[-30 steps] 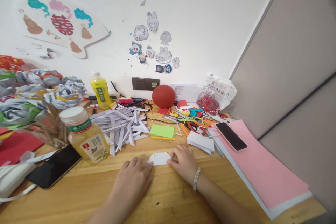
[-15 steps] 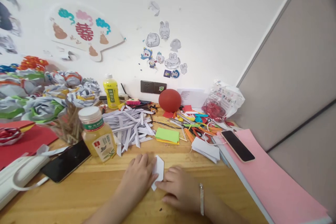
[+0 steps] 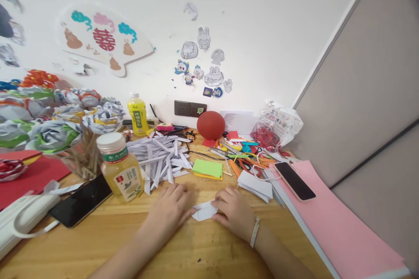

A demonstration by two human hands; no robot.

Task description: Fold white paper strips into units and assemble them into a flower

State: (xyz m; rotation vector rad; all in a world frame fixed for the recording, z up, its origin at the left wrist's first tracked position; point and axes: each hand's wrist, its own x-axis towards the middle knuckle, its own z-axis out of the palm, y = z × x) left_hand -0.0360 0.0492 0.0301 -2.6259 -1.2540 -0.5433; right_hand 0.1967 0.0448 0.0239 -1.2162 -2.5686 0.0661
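Observation:
A small piece of folded white paper (image 3: 204,211) lies crosswise low over the wooden table (image 3: 196,248), with pointed corners at its left end. My left hand (image 3: 174,205) has its thumb and fingers at the paper's left end. At the opposite end my right hand (image 3: 234,210), with a bracelet on the wrist, pinches the paper between thumb and fingers. Just behind the hands lie a green and yellow paper stack (image 3: 208,169) and a stack of white paper pieces (image 3: 255,185). A heap of folded white paper strips (image 3: 163,157) sits beyond my left hand.
At left stand a white-capped drink bottle (image 3: 121,170) and paper flowers (image 3: 54,135), with a dark phone (image 3: 81,202) in front. Scissors and coloured scraps (image 3: 242,150) lie near a red balloon (image 3: 211,125). Another phone (image 3: 294,181) rests on pink paper (image 3: 340,218) at right.
The folded paper has turned from roughly upright in the view to crosswise. My right hand has moved up and now grips its right end; my left hand has shifted slightly left.

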